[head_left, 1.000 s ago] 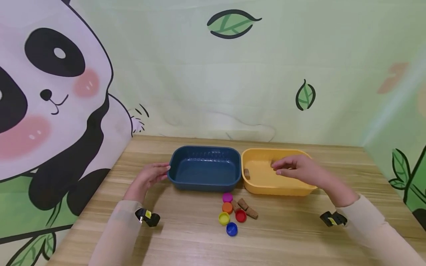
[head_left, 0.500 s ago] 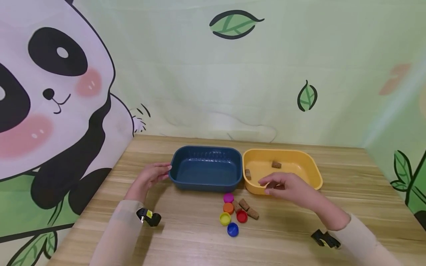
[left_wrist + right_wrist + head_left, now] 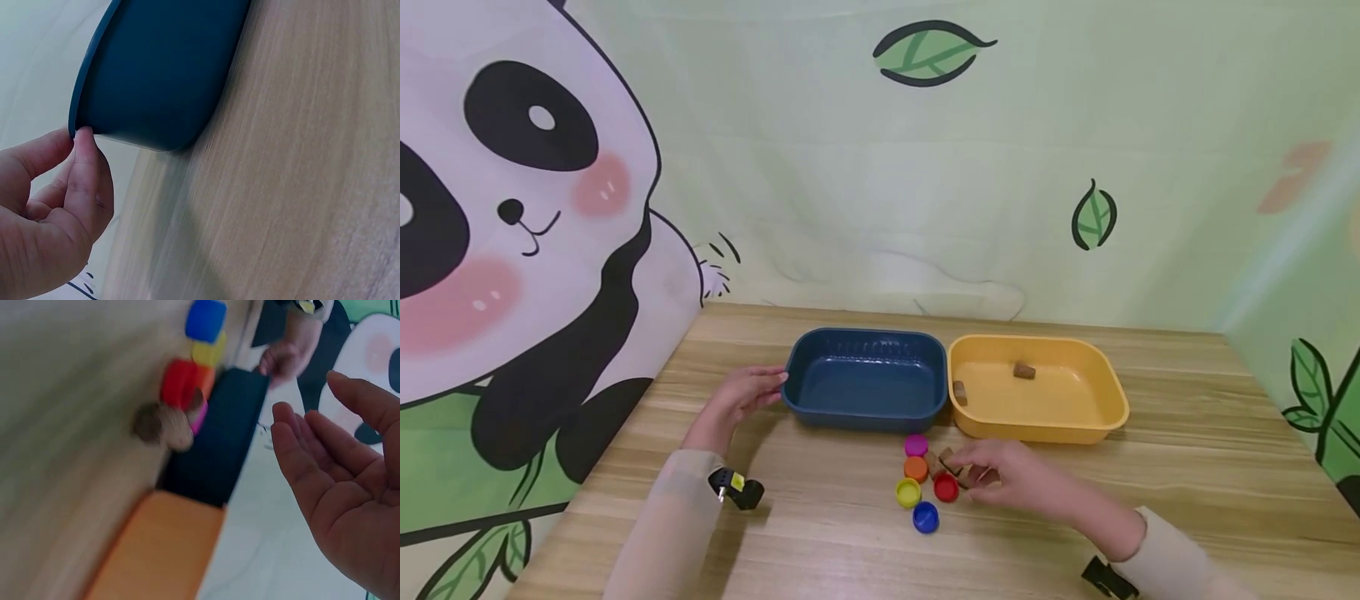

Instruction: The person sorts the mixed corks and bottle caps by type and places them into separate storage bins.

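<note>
Right hand (image 3: 1000, 479), fingers relaxed and holding nothing, hovers at corks (image 3: 951, 464) lying beside colored caps (image 3: 925, 483), near the yellow tub (image 3: 1037, 429). Left hand (image 3: 741, 396), fingers loose, touches the blue tub's rim (image 3: 78, 119), seemingly steadying it.

Sheer beige sleeves (image 3: 662, 533) (black wrist-cameras, seemingly).

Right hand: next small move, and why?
Probably close the fingers on the nearest cork. The right hand is open beside the corks, holding nothing, as the right wrist view shows. Two corks already lie in the yellow tray, and the blue tray holds nothing; the left hand touches its rim.
</note>
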Demonstrator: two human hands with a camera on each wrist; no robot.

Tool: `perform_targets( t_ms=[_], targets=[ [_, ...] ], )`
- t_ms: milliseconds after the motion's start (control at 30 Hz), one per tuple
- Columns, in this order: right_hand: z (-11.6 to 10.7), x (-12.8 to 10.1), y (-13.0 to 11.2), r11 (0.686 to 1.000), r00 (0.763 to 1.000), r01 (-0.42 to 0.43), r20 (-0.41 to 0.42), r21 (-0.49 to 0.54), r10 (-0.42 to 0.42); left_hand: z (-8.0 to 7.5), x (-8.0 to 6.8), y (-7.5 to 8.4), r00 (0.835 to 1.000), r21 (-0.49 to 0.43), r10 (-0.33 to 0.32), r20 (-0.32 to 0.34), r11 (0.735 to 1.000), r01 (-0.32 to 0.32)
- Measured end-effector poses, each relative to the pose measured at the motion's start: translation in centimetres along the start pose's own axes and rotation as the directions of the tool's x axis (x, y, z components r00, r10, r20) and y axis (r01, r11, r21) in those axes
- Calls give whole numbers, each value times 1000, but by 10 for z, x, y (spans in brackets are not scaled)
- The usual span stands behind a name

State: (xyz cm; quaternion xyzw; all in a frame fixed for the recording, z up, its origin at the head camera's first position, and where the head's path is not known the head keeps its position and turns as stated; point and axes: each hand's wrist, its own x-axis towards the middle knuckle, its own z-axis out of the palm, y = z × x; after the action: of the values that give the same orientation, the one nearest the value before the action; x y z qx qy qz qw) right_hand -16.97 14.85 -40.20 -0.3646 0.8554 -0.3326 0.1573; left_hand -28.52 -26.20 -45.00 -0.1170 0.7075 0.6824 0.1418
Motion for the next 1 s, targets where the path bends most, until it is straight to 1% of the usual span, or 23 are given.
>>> perform_targets(
  t_ms=[133,167,433,667,867,1000],
  targets=[
    [15,3,-4,996,998,-50,26,-73,52,0,0,2,1000,3,-5,1,1000,5],
    [18,4,-4,995,998,-50,26,-92,53,-1,1,2,1000,1,-8,-1,1000,8],
    [41,13,-2,983,1000,12,18,-185,-8,-2,2,0,1000,-2,3,18,1000,-3],
    [52,18,2,971,999,-33,28,-237,40,-1,2,-2,1000,-4,14,22,1000,-14],
    [59,19,5,961,999,-38,-3,-274,38,-1,1,-3,999,-14,22,28,1000,-22],
    [61,21,6,956,1000,-24,-1,-292,25,-1,1,-3,1000,-3,17,24,1000,-17]
  ],
)
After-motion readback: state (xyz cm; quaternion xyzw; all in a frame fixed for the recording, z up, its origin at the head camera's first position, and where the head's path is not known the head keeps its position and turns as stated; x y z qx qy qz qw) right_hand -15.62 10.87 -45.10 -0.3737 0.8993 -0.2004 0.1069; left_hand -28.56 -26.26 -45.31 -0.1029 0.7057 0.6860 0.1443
